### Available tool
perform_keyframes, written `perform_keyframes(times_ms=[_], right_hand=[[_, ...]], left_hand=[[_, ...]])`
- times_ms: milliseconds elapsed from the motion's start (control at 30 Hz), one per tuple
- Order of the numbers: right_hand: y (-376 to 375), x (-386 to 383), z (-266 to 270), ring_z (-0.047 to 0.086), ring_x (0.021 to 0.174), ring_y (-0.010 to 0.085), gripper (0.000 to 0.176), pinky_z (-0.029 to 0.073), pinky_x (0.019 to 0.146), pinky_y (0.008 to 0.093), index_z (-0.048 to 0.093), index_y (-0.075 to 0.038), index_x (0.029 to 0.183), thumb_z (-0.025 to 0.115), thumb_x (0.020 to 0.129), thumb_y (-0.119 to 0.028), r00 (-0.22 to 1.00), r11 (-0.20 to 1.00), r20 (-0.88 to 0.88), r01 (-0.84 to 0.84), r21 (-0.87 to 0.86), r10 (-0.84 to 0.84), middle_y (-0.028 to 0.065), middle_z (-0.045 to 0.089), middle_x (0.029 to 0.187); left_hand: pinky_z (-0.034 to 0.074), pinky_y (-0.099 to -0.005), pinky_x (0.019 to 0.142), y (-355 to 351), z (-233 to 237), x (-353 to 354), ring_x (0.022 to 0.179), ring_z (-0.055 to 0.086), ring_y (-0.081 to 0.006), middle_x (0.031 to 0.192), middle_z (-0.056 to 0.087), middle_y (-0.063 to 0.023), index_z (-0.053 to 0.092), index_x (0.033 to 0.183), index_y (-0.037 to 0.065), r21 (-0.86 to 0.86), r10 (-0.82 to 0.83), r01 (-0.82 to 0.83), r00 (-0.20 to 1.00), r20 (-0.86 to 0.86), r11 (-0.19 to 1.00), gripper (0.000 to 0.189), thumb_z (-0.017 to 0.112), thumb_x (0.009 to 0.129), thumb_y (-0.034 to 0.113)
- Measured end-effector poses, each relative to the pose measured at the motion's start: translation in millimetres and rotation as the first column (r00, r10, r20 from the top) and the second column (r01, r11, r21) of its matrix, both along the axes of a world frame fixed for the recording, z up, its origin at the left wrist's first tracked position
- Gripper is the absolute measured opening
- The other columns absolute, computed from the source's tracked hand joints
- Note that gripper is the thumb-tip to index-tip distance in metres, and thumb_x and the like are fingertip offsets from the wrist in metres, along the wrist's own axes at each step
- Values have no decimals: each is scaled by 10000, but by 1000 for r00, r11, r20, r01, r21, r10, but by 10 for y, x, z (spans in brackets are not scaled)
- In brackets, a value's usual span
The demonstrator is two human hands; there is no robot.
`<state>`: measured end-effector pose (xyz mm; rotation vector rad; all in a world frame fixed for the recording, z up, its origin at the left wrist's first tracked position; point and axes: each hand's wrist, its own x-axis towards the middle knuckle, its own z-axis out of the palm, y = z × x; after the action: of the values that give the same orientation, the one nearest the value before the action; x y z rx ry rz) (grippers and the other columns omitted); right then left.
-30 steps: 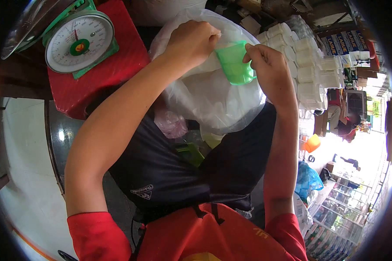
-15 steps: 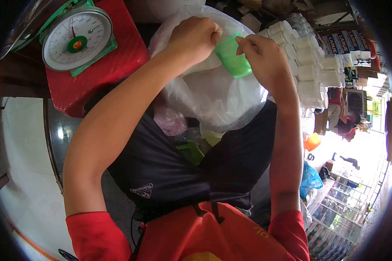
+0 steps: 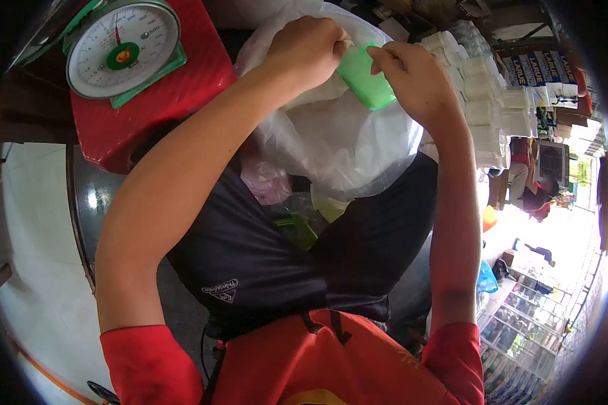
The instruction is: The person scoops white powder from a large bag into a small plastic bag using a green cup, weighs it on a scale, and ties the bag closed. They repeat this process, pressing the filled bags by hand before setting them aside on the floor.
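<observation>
My right hand [image 3: 415, 77] grips a light green plastic cup [image 3: 368, 82] by its rim and holds it tilted over a large clear plastic bag [image 3: 344, 152]. My left hand [image 3: 309, 48] is closed in a pinch beside the cup. Pale, thin plastic shows at its fingertips and hangs below, seemingly a smaller bag [image 3: 317, 93]. The large bag rests between my knees, bulging with something whitish that I cannot make out.
To the left, a dial scale [image 3: 123, 50] stands on a red box [image 3: 203, 61]. Stacked white plastic cups [image 3: 483, 101] rise at the right, before blue LARUE boxes [image 3: 544, 71]. A pink bag [image 3: 267, 181] lies by my knee. Another person [image 3: 537, 192] is farther off.
Both hands and the green cup have shifted slightly up and right in view, and the cup is a little more turned. Both hands keep their grip.
</observation>
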<state>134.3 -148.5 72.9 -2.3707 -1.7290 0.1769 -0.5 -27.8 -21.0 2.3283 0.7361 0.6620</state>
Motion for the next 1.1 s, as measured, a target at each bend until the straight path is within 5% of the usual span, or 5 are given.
perform_keyframes(times_ms=[1100], right_hand=[[47,-128,88,685,908,444,390,537,847,554,736,-56,970,540,1005,-391,936,981,299,-192,-14,188,232,716,911]], left_hand=[[564,-517,811,60,-78,58,896,719,-408,915,735,-217,741,891,39,29,37,-37,999,-4,999,196,599,910,173]])
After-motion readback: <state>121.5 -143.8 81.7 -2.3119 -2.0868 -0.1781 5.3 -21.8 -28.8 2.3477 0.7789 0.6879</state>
